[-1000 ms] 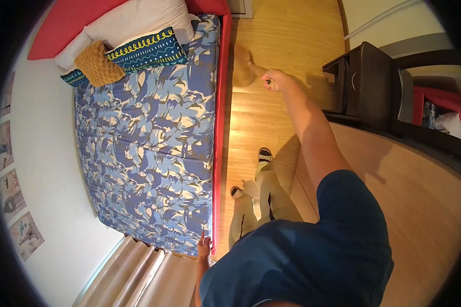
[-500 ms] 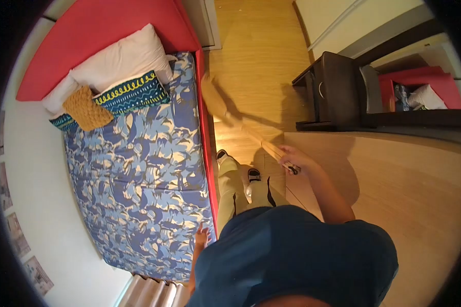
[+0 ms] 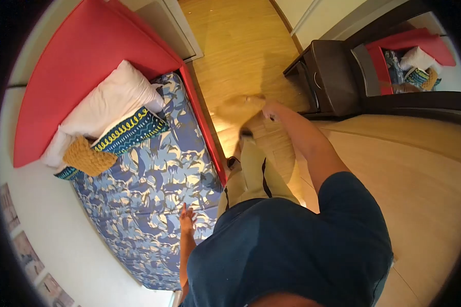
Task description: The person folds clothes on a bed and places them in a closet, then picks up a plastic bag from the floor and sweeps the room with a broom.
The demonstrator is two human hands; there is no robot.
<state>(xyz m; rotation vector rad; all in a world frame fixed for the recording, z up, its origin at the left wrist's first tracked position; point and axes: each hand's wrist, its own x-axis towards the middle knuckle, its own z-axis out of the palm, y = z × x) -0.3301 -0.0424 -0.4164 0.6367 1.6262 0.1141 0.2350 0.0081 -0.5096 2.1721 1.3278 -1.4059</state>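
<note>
My right hand (image 3: 272, 109) is wrapped around the short handle of a tan broom (image 3: 236, 108), held out ahead of my feet. Motion smears the broom, and its fan-shaped end is close to the wooden floor (image 3: 230, 46). Off to my left side, my left hand (image 3: 187, 217) hovers above or near the bed's edge with fingers apart and nothing in them. Below it lies a mattress in a blue camouflage-patterned sheet (image 3: 143, 204).
The bed has a red headboard (image 3: 82, 66) and red side rail. On it are a white pillow (image 3: 112, 100), a patterned teal pillow (image 3: 133, 130) and a mustard cushion (image 3: 89, 156). A dark dresser (image 3: 335, 77) with a mirror (image 3: 420, 61) and a pale wooden cabinet (image 3: 415, 169) stand right.
My right hand has moved forward and left, swinging the broom nearer the dresser side. My left hand has risen forward along the bed. My body has stepped and turned slightly.
</note>
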